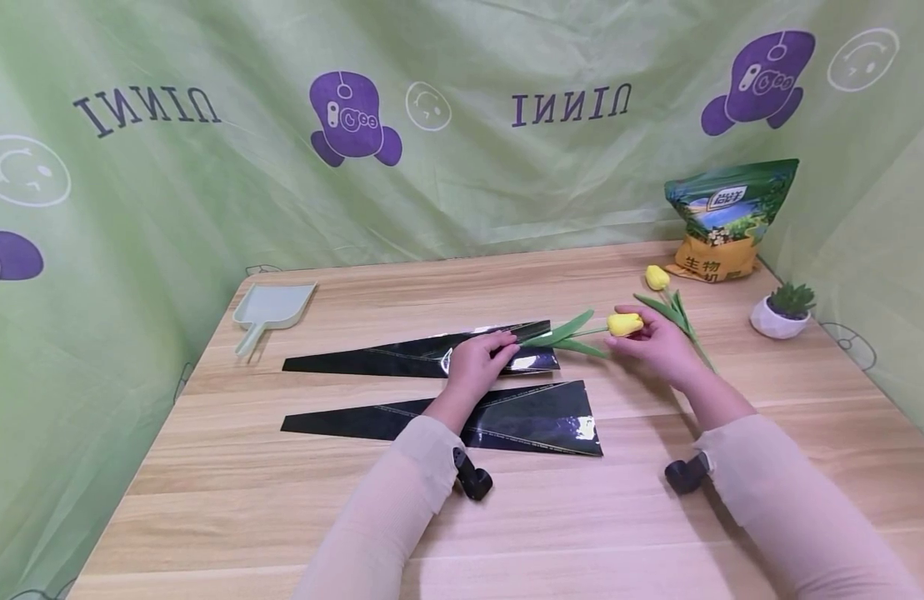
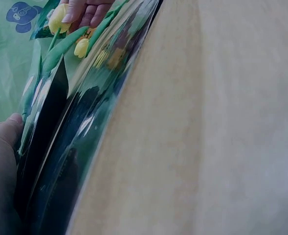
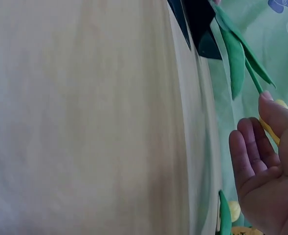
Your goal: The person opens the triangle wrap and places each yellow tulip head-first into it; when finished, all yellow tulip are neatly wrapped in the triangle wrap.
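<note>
Yellow tulip (image 1: 557, 337) at farther black sleeve (image 1: 387, 360); right hand (image 1: 660, 348) pinches bloom (image 1: 622, 324), left hand (image 1: 476, 362) seemingly stem (image 1: 592, 332); splayed leaves (image 1: 577, 322) may snag.

Purple capitals on the cloth, Chinese characters on the bag

The green cloth (image 1: 476, 200) twice bears purple capitals, I, N, N, I and U from left to right, which look reversed, one set at left (image 1: 147, 111) and one right of centre (image 1: 570, 106); white winking smiley signs (image 1: 428, 106) are printed there too; the standing bag (image 1: 731, 218) shows the dark characters 生物 on its orange lower part, with another line below, only partly visible; its white label (image 1: 727, 197) has stylised characters too unclear to read; the lower black sleeve (image 1: 536, 417) carries tiny illegible print along its thin lines.
</note>
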Demonstrator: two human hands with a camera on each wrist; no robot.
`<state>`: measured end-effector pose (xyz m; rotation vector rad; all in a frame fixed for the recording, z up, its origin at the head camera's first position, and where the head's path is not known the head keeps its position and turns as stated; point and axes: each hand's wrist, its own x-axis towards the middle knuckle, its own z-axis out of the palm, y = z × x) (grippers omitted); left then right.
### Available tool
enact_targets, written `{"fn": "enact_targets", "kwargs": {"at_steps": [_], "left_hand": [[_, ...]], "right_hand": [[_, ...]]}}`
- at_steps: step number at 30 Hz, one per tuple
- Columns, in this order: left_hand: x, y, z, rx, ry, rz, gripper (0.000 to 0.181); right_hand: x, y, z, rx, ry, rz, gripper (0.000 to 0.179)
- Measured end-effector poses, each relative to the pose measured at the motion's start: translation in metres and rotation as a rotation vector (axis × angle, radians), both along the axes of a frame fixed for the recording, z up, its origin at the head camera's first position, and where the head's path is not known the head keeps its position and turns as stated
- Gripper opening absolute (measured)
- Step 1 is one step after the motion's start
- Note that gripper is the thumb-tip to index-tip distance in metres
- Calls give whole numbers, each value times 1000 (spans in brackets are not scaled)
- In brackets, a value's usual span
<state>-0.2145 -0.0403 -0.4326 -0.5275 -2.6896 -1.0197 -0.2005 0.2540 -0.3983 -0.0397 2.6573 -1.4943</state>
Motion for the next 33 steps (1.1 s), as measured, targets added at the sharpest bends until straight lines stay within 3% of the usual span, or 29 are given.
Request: {"fn": "enact_targets", "kwargs": {"at_steps": [6,14,23,29,33], "left_hand": [[-1,0,0,-9,-10,-9,26],[-1,1,-1,-29,5,-11,25],[0,3,1,-61,17,-29,26],[0,3,0,-51,21,-24,26],[0,3,-1,-52,21,-14,25]], "right_hand": [[-1,9,7,38,-33,71,65],[-8,17,-3,-24,-54,157,59],[-15,-8,-9,29,-97,177,55],[-19,-24,-9,113,-58,165,56],[-21,-28,-10,77,-43,185,54]]}}
